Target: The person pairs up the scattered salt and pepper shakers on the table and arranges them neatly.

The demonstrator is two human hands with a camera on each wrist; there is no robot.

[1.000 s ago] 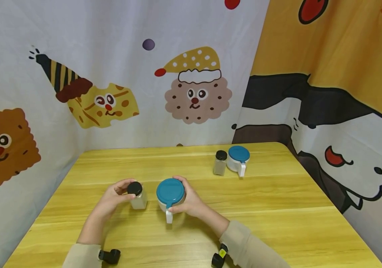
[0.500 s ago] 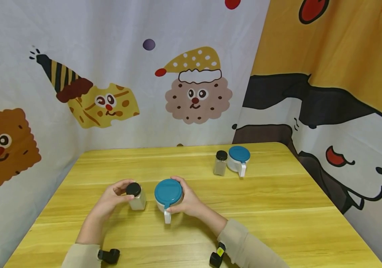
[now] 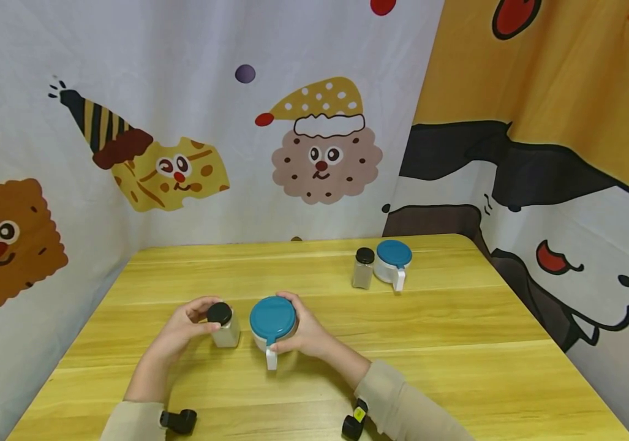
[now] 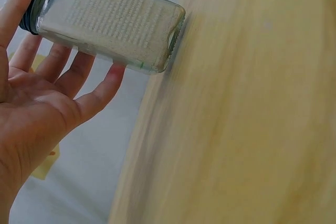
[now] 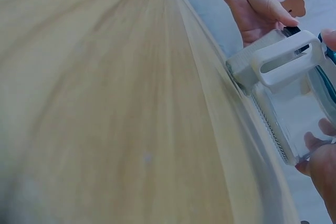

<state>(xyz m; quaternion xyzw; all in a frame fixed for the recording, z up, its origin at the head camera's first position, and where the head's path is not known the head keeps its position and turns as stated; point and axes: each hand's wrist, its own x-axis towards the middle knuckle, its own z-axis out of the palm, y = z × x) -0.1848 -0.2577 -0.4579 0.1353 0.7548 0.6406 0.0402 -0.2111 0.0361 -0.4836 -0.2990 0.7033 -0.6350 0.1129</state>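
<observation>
My left hand (image 3: 184, 327) grips a square glass shaker jar (image 4: 113, 22) with a black cap, thumb and fingers around its upper part. Pale powder shows through the glass. Just right of it, my right hand (image 3: 305, 331) holds a round clear jar (image 5: 299, 114) with a blue lid (image 3: 272, 317), fingers around its far side and thumb near the lid. The jar's white handle (image 3: 272, 358) points toward my body. Both containers stand upright, side by side with a narrow gap in the head view.
Toward the back right of the wooden table (image 3: 435, 355) stand a second black-capped shaker jar (image 3: 362, 272) and a second blue-lidded jar (image 3: 393, 260) with a white handle, close together. A printed curtain (image 3: 182, 92) hangs behind the table.
My right hand has moved the blue-lidded jar a little left, narrowing the gap to the shaker jar. The left hand and shaker jar have shifted only slightly.
</observation>
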